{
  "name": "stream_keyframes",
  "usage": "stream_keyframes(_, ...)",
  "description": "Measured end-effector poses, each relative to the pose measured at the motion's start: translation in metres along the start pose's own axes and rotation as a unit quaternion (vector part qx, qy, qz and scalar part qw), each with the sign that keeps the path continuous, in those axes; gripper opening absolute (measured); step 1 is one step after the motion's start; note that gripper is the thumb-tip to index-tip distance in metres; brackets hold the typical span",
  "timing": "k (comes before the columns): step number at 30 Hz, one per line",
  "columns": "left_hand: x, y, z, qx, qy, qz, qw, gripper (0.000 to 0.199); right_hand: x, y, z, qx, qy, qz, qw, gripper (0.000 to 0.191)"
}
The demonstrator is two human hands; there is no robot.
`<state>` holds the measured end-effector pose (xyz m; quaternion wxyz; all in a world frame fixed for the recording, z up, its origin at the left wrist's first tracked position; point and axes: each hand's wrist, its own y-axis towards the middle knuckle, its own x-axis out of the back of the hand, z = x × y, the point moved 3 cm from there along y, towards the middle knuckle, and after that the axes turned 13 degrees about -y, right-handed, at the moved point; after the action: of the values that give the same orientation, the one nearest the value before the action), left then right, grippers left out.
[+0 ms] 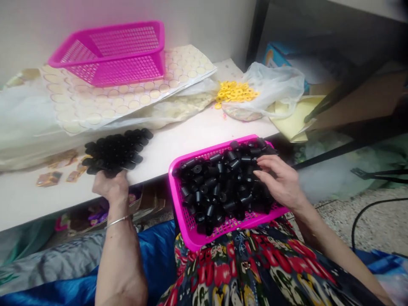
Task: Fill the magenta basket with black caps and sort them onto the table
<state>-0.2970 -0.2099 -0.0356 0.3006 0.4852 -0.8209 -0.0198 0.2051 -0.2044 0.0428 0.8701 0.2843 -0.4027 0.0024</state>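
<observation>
A pink basket [175, 199] full of short black cylindrical parts [219, 187] rests on the person's lap against the table edge. My right hand [279, 178] is over the basket's right side, thumb and fingers bent towards the black parts; whether a part is between the fingertips is too small to tell. At the left, my left hand [111, 185] is at the front of a cluster of black parts [117, 148] on the white table [168, 146]. Its thumb and fingertips press against the near parts and are partly hidden by them.
An empty pink basket [127, 68] stands on sheets printed with circles [185, 68] at the back left. Yellow rings [237, 91] lie beside a clear plastic bag [274, 85]. Small wrapped pieces [49, 179] are at the left. A black cable [358, 216] curves at the right.
</observation>
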Motion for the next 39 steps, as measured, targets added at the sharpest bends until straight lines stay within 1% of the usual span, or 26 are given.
stream_keyframes(1,0.0,0.0,-0.001,0.014,0.019,-0.018,1.0,0.035,-0.002,-0.001,0.001,0.016,-0.007,0.014,1.0,0.01)
stream_keyframes(3,0.004,-0.007,-0.009,0.032,0.068,-0.086,0.994,0.039,-0.007,-0.002,0.005,0.061,-0.026,0.052,0.996,0.016)
stream_keyframes(4,0.005,-0.015,-0.016,0.024,0.079,-0.11,0.991,0.039,-0.011,-0.003,0.008,0.085,-0.041,0.075,0.993,0.022)
stream_keyframes(6,0.007,-0.038,-0.037,-0.014,0.055,-0.122,0.991,0.035,-0.02,-0.005,0.012,0.127,-0.09,0.12,0.98,0.032)
stream_keyframes(8,0.003,-0.069,-0.064,-0.059,-0.032,-0.05,0.997,0.029,-0.029,-0.007,0.014,0.153,-0.154,0.15,0.965,0.033)
stream_keyframes(9,0.0,-0.086,-0.078,-0.067,-0.088,0.001,0.994,0.028,-0.033,-0.007,0.015,0.16,-0.181,0.159,0.957,0.031)
stream_keyframes(10,-0.004,-0.105,-0.092,-0.069,-0.136,0.069,0.986,0.026,-0.035,-0.007,0.015,0.163,-0.199,0.164,0.952,0.028)
stream_keyframes(11,-0.009,-0.124,-0.107,-0.083,-0.163,0.162,0.97,0.023,-0.037,-0.007,0.014,0.163,-0.206,0.165,0.951,0.026)
stream_keyframes(12,-0.013,-0.143,-0.121,-0.11,-0.177,0.249,0.946,0.019,-0.037,-0.007,0.014,0.161,-0.203,0.164,0.952,0.024)
stream_keyframes(14,-0.017,-0.18,-0.146,-0.202,-0.202,0.371,0.884,0.011,-0.035,-0.007,0.011,0.149,-0.177,0.159,0.96,0.024)
stream_keyframes(15,-0.018,-0.196,-0.155,-0.255,-0.202,0.414,0.85,0.012,-0.033,-0.007,0.01,0.141,-0.155,0.157,0.965,0.024)
stream_keyframes(17,-0.02,-0.224,-0.166,-0.356,-0.172,0.471,0.789,0.023,-0.03,-0.008,0.008,0.123,-0.103,0.15,0.976,0.027)
stream_keyframes(19,-0.024,-0.242,-0.17,-0.432,-0.103,0.495,0.747,0.034,-0.026,-0.008,0.005,0.1,-0.051,0.139,0.984,0.031)
stream_keyframes(21,-0.03,-0.252,-0.168,-0.472,-0.033,0.498,0.727,0.036,-0.024,-0.008,0.003,0.078,-0.011,0.127,0.989,0.033)
stream_keyframes(22,-0.034,-0.254,-0.167,-0.476,-0.013,0.495,0.727,0.034,-0.022,-0.008,0.003,0.069,0.006,0.124,0.99,0.033)
stream_keyframes(24,-0.037,-0.252,-0.164,-0.453,-0.034,0.487,0.746,0.029,-0.02,-0.007,0.004,0.045,0.037,0.123,0.991,0.029)
stream_keyframes(25,-0.038,-0.249,-0.163,-0.424,-0.075,0.486,0.761,0.026,-0.018,-0.006,0.005,0.027,0.054,0.123,0.991,0.027)
stream_keyframes(26,-0.037,-0.245,-0.162,-0.381,-0.132,0.486,0.776,0.023,-0.016,-0.006,0.006,0.003,0.077,0.123,0.989,0.025)
stream_keyframes(27,-0.035,-0.241,-0.161,-0.32,-0.196,0.487,0.789,0.02,-0.014,-0.006,0.007,-0.025,0.108,0.121,0.986,0.025)
stream_keyframes(28,-0.033,-0.237,-0.16,-0.243,-0.259,0.49,0.796,0.02,-0.013,-0.006,0.009,-0.054,0.149,0.119,0.98,0.025)
stream_keyframes(29,-0.032,-0.235,-0.159,-0.157,-0.313,0.492,0.797,0.022,-0.012,-0.007,0.01,-0.081,0.197,0.118,0.97,0.026)
stream_keyframes(31,-0.03,-0.233,-0.156,0.011,-0.384,0.492,0.781,0.028,-0.012,-0.008,0.014,-0.121,0.291,0.122,0.941,0.031)
stream_keyframes(32,-0.03,-0.234,-0.155,0.077,-0.405,0.489,0.769,0.03,-0.012,-0.009,0.015,-0.133,0.326,0.127,0.927,0.032)
stream_keyframes(33,-0.03,-0.236,-0.155,0.124,-0.422,0.485,0.756,0.031,-0.014,-0.01,0.016,-0.141,0.351,0.134,0.916,0.033)
stream_keyframes(35,-0.031,-0.239,-0.156,0.176,-0.446,0.478,0.736,0.031,-0.017,-0.013,0.017,-0.149,0.374,0.156,0.902,0.033)
stream_keyframes(39,-0.035,-0.24,-0.158,0.207,-0.477,0.464,0.717,0.031,-0.021,-0.018,0.016,-0.146,0.378,0.182,0.896,0.033)
